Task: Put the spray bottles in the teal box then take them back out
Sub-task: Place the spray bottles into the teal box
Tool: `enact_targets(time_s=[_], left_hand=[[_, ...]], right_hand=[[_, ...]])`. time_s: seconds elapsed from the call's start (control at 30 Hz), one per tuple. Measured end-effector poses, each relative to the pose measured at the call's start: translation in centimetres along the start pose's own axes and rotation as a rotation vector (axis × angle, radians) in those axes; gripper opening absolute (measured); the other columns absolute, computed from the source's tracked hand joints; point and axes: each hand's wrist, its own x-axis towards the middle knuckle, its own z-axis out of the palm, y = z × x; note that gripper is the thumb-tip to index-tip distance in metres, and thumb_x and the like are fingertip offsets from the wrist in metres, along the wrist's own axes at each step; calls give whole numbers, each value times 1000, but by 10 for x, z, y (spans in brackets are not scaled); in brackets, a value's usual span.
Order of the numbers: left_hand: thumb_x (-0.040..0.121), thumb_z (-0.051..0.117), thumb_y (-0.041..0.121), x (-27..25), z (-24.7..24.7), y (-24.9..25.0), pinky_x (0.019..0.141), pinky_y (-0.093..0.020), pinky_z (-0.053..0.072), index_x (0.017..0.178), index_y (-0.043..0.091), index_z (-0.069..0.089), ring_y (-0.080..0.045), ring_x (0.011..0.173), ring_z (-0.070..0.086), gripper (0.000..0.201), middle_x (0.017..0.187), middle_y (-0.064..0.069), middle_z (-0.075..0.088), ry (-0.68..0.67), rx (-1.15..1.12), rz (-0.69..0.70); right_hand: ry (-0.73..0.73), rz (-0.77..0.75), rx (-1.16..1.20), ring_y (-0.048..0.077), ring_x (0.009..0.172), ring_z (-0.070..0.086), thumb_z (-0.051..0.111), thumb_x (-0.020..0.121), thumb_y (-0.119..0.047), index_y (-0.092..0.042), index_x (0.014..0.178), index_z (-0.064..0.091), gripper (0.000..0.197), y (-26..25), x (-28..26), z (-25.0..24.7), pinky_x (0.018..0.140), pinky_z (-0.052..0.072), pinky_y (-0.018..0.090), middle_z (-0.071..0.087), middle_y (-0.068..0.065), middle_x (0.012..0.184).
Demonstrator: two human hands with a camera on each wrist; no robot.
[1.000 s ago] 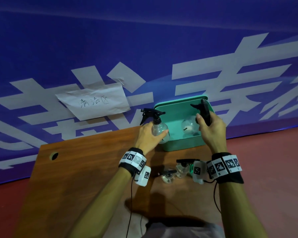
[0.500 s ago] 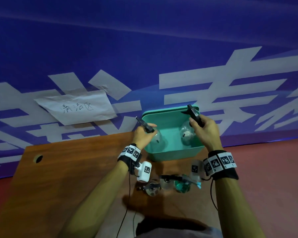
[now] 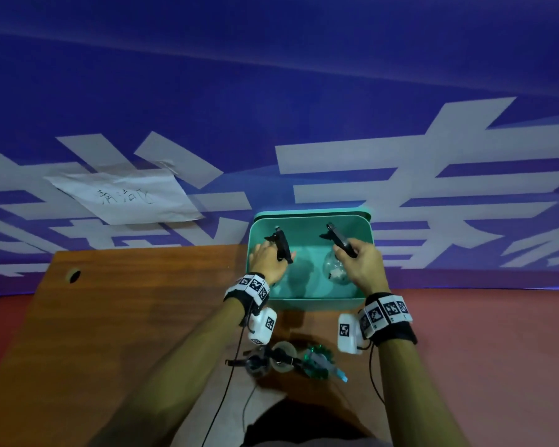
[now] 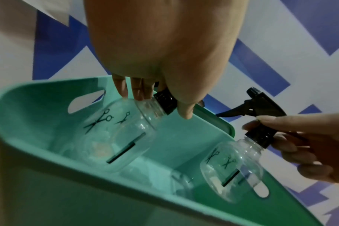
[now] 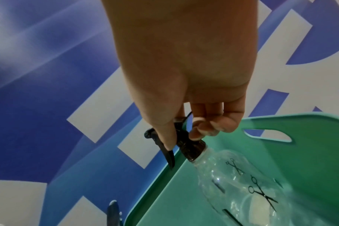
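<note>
A teal box (image 3: 307,303) stands at the far edge of the wooden table, with handle slots in its end walls. My left hand (image 3: 267,259) grips a clear spray bottle (image 4: 124,130) by its black trigger head, its body inside the box's left half. My right hand (image 3: 363,264) holds a second clear bottle (image 5: 242,180) by its black head (image 3: 338,238), the body low in the right half. Both bottles carry printed scissors marks. In the left wrist view the right hand's bottle (image 4: 230,171) hangs tilted above the box floor.
Several more spray bottles (image 3: 284,361), one green (image 3: 318,361), stand on the wooden table (image 3: 126,317) near my body. A blue banner wall with a taped paper sign (image 3: 126,196) rises right behind the box. A cable hole (image 3: 74,275) sits at the table's left.
Both hands moved forward and down, carrying the two bottles from above the box's near rim into its interior. The left bottle went from beside the box to inside it.
</note>
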Motion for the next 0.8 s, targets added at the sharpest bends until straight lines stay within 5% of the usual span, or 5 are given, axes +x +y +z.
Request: enact_targets(time_s=[0.2,0.33,0.6,0.7,0.8], left_hand=[[81,81,38,13,14,2,75,-33,58,89,12,76,-24,86,72,27,92,-5,77,65,-54,-39],[80,83,29,21,28,-11,76,-31,57,86,11,76,-22,81,70,20,88,-4,76,-120,-120,-112],[89,42,-13,20,8,-10,74,-20,46,125,-1,64,-21,107,57,44,128,-12,61,-453,-561,-217],[85,45,16,19,2,-15,105,-33,38,121,0,67,-24,130,52,44,135,-10,63,-469,-795,-248],[95,47,57,19,-1,-18,101,-35,36,113,8,70,-17,118,60,56,121,-4,69,-451,-817,-247]], right_hand=[[-66,108,-76,27,73,67,70,91,-28,-15,96,71,14,24,17,16,67,55,33,70,7,78],[-113,197,-96,27,79,67,67,92,-29,-18,96,65,12,41,10,35,78,56,35,70,7,87],[-179,271,-91,25,88,67,63,96,-24,-21,113,66,18,50,9,55,84,53,31,70,10,98],[-196,305,-104,29,98,68,63,96,-26,-18,119,64,24,52,13,64,94,54,39,70,11,106],[-280,326,-153,29,102,67,61,97,-25,-15,123,60,28,52,15,73,96,53,42,69,12,112]])
